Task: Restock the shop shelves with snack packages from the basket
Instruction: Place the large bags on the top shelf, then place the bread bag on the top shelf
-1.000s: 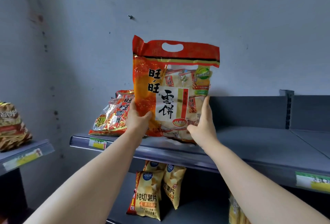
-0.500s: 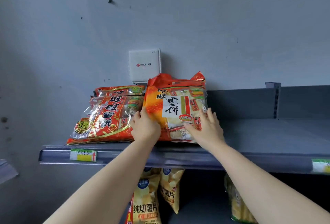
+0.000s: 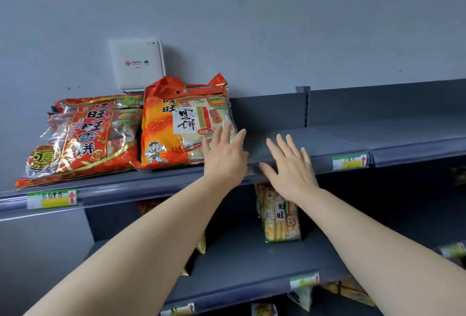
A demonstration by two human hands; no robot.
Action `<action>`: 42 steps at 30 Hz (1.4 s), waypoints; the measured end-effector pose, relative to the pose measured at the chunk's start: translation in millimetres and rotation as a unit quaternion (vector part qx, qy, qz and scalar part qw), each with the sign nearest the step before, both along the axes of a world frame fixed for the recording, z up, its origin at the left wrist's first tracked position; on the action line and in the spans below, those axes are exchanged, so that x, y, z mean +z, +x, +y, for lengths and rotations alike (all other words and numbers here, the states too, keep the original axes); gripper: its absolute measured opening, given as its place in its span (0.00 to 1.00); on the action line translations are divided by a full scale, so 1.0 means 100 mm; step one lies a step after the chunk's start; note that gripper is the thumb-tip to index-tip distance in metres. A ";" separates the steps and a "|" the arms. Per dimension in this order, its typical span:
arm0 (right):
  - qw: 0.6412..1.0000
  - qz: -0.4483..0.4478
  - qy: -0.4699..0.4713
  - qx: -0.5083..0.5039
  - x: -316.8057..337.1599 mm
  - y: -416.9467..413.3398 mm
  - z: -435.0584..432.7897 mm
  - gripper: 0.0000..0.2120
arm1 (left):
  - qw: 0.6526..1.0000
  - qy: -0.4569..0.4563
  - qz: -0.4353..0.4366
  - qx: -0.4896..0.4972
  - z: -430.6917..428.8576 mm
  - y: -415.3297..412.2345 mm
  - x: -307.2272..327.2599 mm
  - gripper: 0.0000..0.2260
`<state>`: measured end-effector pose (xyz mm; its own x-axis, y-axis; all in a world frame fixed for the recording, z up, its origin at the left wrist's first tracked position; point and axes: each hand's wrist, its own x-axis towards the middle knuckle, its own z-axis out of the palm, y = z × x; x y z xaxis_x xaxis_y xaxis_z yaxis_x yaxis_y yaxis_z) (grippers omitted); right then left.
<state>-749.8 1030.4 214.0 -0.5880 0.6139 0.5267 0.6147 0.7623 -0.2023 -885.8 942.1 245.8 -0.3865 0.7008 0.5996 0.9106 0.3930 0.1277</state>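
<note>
An orange rice-cracker bag (image 3: 176, 131) lies on the grey top shelf (image 3: 327, 144), leaning back against the shelf's rear panel. Left of it lies a pile of red rice-cracker bags (image 3: 83, 139). My left hand (image 3: 224, 156) is in front of the orange bag's right lower corner, fingers straight, holding nothing; whether the fingertips touch the bag is unclear. My right hand (image 3: 292, 167) hovers over the shelf's front edge to the right of the bag, fingers spread and empty. The basket is out of view.
A white wall box (image 3: 137, 63) hangs behind the bags. The top shelf's right half is bare grey metal. On the shelf below stands a yellow snack pack (image 3: 280, 217). Price tags (image 3: 51, 198) sit along the shelf edges. More packs show at the bottom right (image 3: 348, 290).
Both hands have let go of the orange bag, which now rests on the top shelf. The hands have drawn to the right with fingers straightened. My view has shifted right.
</note>
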 end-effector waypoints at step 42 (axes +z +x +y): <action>0.814 -0.293 -0.424 -0.268 -2.97 5.72 1.84 0.28 | 0.803 -0.433 -0.405 0.054 2.25 4.53 -3.74 0.27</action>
<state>-177.8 1214.3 -83.4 -0.1144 0.8619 -0.4939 0.9933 0.0925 -0.0687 -433.1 1167.0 -128.4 -0.4908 0.6555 -0.5739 0.6214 0.7251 0.2967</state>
